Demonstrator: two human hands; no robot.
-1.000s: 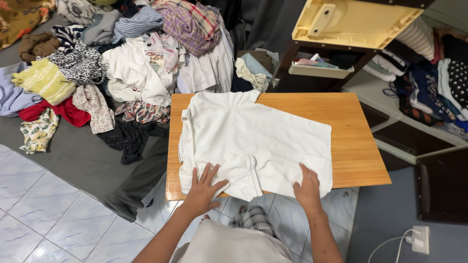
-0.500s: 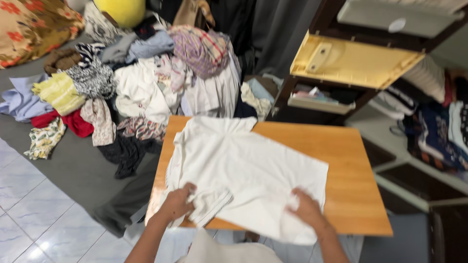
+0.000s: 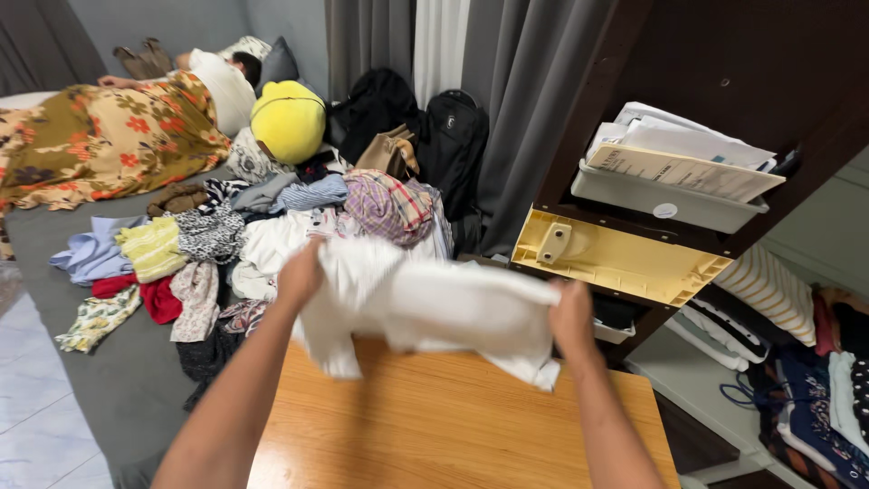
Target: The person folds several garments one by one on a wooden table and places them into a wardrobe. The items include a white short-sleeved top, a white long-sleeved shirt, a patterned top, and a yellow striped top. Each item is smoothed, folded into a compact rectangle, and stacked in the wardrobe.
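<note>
Both hands, left (image 3: pixel 300 274) and right (image 3: pixel 572 319), grip a white shirt (image 3: pixel 434 308) above the table (image 3: pixel 434 426); clothes pile (image 3: pixel 272 226) beyond, shelf (image 3: pixel 634 244) rightward.

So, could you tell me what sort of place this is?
Probably a bedroom at home: a person lies on a grey mattress, loose clothes are piled there, and grey curtains hang behind.

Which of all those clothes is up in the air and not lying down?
The white garment: the left hand and right hand hold it above the wooden table. The other clothes lie in the pile behind.
</note>
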